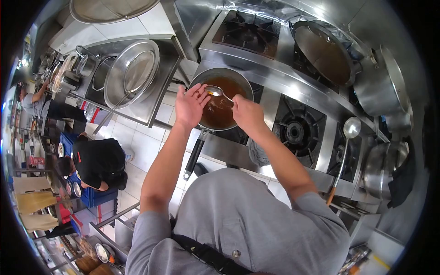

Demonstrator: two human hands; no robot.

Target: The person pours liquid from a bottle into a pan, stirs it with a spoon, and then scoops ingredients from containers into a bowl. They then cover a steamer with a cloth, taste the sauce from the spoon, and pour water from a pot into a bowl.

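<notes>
Over a pan (250, 91) of reddish-brown liquid on the stove, my right hand (248, 114) is closed around the handle of a metal spoon (213, 90). The spoon's bowl is above the liquid, near the pan's left side. My left hand (191, 106) is palm up with its fingers apart, just left of the spoon bowl; nothing lies in it. Its fingertips are beside the bowl; whether they touch it I cannot tell. The pan's black handle (195, 156) points down toward my body, held by neither hand.
A bare burner (294, 132) and a long ladle (352, 128) are to the right, with large pots (382, 91) beyond. A wide pan (324, 52) stands at the back. Left are a strainer in a metal bowl (110, 87) and two people, one in black (98, 158).
</notes>
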